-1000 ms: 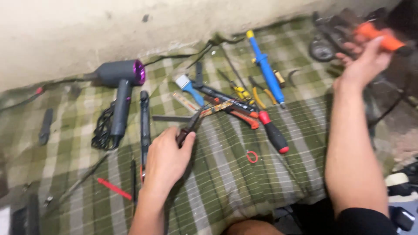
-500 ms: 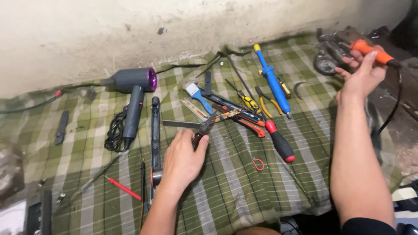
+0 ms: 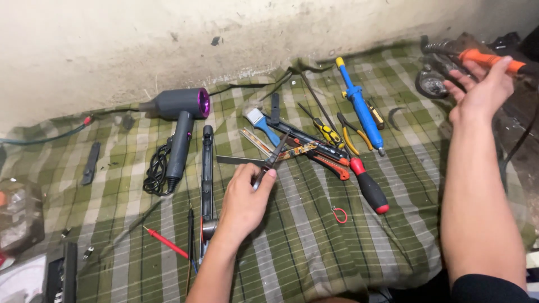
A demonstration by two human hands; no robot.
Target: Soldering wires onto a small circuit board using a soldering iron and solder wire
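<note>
My left hand (image 3: 246,197) grips the handles of a pair of dark scissors (image 3: 269,161), whose blades are spread over the green checked cloth (image 3: 314,241). Far to the right, my right hand (image 3: 482,88) reaches up and holds an orange-handled tool (image 3: 489,60) with a dark cord, next to a round metal grinder head (image 3: 431,83). Between the hands lies a heap of tools: a blue solder sucker (image 3: 359,109), a red-and-black screwdriver (image 3: 368,185), a yellow screwdriver (image 3: 328,132), pliers and a blue-handled paintbrush (image 3: 261,124).
A grey hair dryer (image 3: 179,120) with coiled cord lies left of centre, beside a long dark straightener (image 3: 208,168). A red probe (image 3: 164,242) and a small red ring (image 3: 339,215) rest on the cloth. A pale wall runs along the back; dark boxes sit bottom left.
My left hand has slid forward along the scissors and the blades have opened wider. My right hand has closed around the orange-handled tool. The view has shifted left.
</note>
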